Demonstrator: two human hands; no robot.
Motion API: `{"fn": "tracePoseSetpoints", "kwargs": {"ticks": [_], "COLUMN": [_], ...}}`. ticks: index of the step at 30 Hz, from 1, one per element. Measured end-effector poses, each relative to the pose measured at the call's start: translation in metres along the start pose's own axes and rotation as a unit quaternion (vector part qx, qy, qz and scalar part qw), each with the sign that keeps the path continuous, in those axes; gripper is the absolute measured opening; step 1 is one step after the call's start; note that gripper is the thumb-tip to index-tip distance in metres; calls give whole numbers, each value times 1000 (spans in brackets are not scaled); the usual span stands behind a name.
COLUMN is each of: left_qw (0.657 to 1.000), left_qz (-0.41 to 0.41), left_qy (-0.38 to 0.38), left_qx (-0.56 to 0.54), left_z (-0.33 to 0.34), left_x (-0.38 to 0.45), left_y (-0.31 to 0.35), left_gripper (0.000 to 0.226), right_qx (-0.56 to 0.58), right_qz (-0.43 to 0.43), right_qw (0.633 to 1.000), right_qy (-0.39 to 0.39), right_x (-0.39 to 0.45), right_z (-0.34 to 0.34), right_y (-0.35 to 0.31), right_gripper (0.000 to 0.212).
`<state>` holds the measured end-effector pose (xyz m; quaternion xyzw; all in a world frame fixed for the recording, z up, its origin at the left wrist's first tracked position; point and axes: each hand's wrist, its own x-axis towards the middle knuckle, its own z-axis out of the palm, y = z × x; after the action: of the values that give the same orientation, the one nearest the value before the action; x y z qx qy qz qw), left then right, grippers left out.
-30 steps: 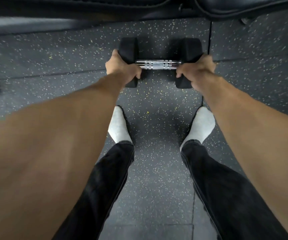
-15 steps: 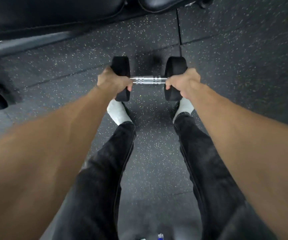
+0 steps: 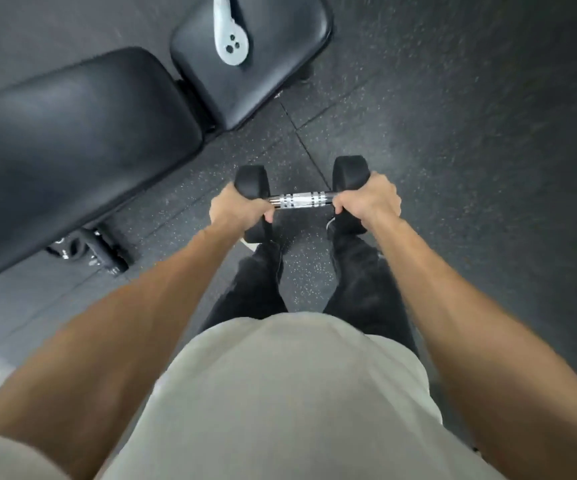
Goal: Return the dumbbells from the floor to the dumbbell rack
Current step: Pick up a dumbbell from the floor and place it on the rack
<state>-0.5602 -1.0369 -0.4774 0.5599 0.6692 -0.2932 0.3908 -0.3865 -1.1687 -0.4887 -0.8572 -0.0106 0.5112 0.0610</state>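
Plainly, no brand, label or writing can be read anywhere; the picture is blurred at the edges. One dumbbell [image 3: 302, 199] shows, with two black heads and a chrome handle banded with knurling. It is held level in the air in front of the person's thighs, above the speckled floor [image 3: 453, 140]. Both hands have it. The left hand [image 3: 237, 211] curls round the handle's left end, against the left head, fingers wrapped under. The right hand [image 3: 370, 199] curls round the right end against the right head in the same way. Two bare forearms run down from the lower corners to the hands.

Two black bench pads [image 3: 82, 140] lie at upper left, the far one carrying one grey metal bracket [image 3: 230, 32] with small holes. Under the near pad sits dark frame hardware [image 3: 96, 249].

Compared with half a second ago, the dumbbell is higher off the floor and closer to the body, a pale shirt [image 3: 297, 393] now fills the bottom of the view, the white socks are almost hidden behind the dumbbell, and the bench pads show far more fully. The grip of both hands is unchanged.
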Motion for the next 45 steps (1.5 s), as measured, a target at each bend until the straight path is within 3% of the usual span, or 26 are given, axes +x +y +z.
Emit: {"fn": "tracePoseSetpoints", "kwargs": {"ticks": [6, 10, 15, 25, 28, 40, 45], "left_qw": [996, 987, 973, 931, 917, 876, 842], "left_qz": [71, 131, 164, 273, 282, 304, 344], "left_qy": [11, 25, -21, -42, -43, -55, -43], "left_qx": [59, 93, 159, 238, 280, 371, 412], "left_z": [0, 9, 15, 54, 71, 132, 159], "left_x": [-53, -73, -78, -93, -103, -135, -147], "left_y": [146, 253, 401, 709, 798, 1132, 1270], "left_gripper": [67, 81, 57, 53, 52, 62, 59], "right_qx": [102, 149, 174, 292, 324, 401, 443], "right_qz": [45, 59, 82, 141, 156, 197, 218], "right_qw": [994, 987, 981, 941, 929, 891, 862], "right_qy": [-1, -9, 31, 92, 90, 86, 114], "right_x": [10, 39, 81, 183, 216, 343, 397], "right_z": [-125, -221, -341, -565, -629, -894, -998], "right_y": [19, 19, 7, 2, 2, -10, -21], "right_gripper": [53, 34, 35, 48, 40, 49, 46]}}
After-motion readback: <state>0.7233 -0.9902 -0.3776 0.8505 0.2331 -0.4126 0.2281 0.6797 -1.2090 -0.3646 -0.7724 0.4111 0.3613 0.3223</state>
